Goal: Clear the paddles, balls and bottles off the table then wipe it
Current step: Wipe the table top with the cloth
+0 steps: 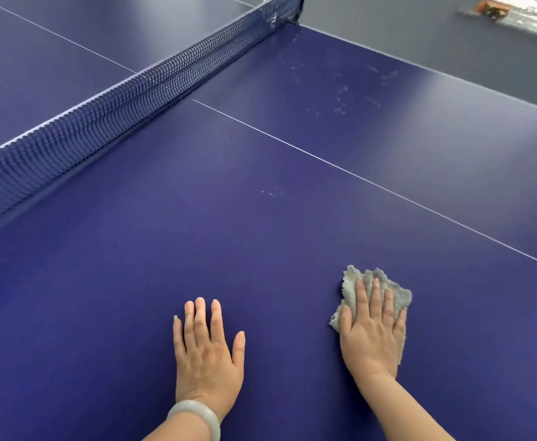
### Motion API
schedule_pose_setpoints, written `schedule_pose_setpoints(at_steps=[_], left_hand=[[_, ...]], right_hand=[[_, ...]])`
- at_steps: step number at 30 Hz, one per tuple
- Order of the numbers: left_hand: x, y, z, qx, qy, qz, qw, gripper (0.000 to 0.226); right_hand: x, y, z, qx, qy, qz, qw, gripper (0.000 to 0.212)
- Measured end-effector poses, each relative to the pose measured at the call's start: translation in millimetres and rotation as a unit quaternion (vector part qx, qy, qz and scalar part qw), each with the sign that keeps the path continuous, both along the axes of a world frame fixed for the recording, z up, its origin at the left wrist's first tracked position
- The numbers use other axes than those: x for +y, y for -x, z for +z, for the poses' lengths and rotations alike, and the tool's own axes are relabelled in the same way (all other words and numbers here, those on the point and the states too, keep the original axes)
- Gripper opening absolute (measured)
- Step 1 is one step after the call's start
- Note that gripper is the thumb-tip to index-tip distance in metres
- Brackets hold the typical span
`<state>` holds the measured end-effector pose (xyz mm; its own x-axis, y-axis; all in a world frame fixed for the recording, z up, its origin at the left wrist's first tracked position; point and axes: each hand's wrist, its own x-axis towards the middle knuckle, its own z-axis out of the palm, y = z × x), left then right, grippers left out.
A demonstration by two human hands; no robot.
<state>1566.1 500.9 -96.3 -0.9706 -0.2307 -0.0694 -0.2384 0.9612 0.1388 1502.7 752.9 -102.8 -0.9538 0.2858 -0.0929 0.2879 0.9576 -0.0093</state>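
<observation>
Count: one blue table-tennis surface [197, 233], one dark net [117, 113] stretched across it, one grey cloth [351, 278], two hands, and one pale bangle [197, 415] on the left wrist.

The left hand [208, 351] lies palm down on the bare surface near the near edge, fingers straight and close together, thumb spread, gripping nothing. The right hand [370, 332] lies palm down on the cloth, fingers straight and slightly fanned, pressing it flat rather than clutching it. The cloth is crumpled, and its fringe shows beyond the fingertips and along both sides of the hand. The two hands are apart, side by side.

A white centre line [356, 177] runs from the net towards the right. Beyond it lies one patch of pale smears [340, 97], and on the near side one small cluster of specks [273, 191].

On the floor at the upper right stands a clear object [496, 9], possibly a container with something orange inside, too blurred to tell.
</observation>
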Motion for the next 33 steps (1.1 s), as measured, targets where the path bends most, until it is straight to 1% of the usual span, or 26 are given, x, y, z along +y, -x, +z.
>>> schedule_pose_setpoints(at_steps=[3,5,7,11,15,17,20,22,24,27,29,31,33], left_hand=[[-11.8,7.9,2.1,0.011,-0.004,-0.037,0.999,0.081],[-24.3,23.7,5.2,0.014,0.000,-0.055,0.998,0.078],[-33.0,47.0,7.3,0.011,0.005,-0.044,0.999,0.073],[-23.6,85.6,6.4,-0.011,0.003,0.006,1.000,0.081],[-10.3,91.3,2.7,-0.012,0.012,0.022,1.000,0.075],[-10.1,90.9,0.3,-0.012,0.022,0.022,0.999,0.074],[-10.9,91.7,-2.5,-0.014,0.028,0.024,0.999,0.072],[-10.2,92.1,-5.4,-0.009,0.026,0.023,0.999,0.070],[-10.2,92.7,-6.6,-0.004,0.025,0.022,0.999,0.070],[-11.2,93.7,-7.7,0.000,0.023,0.026,0.999,0.070],[-10.9,94.4,-7.4,-0.005,0.024,0.030,0.999,0.074],[-11.1,94.8,-7.8,-0.008,0.030,0.031,0.999,0.074],[-11.1,94.6,-7.7,-0.009,0.034,0.031,0.999,0.074]], right_hand=[[-4.6,5.4,1.6,-0.002,-0.002,-0.006,1.000,0.067],[-2.4,9.2,2.3,-0.001,0.004,-0.004,1.000,0.067],[-0.5,12.9,2.4,-0.001,0.012,-0.002,1.000,0.068],[3.5,23.3,2.2,-0.013,0.017,-0.004,1.000,0.068],[24.5,63.5,8.4,-0.034,0.030,-0.020,0.999,0.061],[44.8,98.8,12.0,-0.044,0.050,-0.049,0.997,0.062],[69.4,154.8,19.8,-0.061,0.104,-0.126,0.985,0.061],[75.3,192.7,25.2,-0.066,0.145,-0.184,0.970,0.061],[69.9,229.8,30.0,-0.062,0.171,-0.203,0.962,0.062],[31.8,280.4,32.5,-0.058,0.203,-0.153,0.965,0.063],[-10.7,302.5,31.6,-0.074,0.209,-0.084,0.971,0.061],[-57.9,306.8,27.3,-0.099,0.172,0.028,0.980,0.058],[-103.1,289.2,22.1,-0.105,0.130,0.162,0.973,0.058]])
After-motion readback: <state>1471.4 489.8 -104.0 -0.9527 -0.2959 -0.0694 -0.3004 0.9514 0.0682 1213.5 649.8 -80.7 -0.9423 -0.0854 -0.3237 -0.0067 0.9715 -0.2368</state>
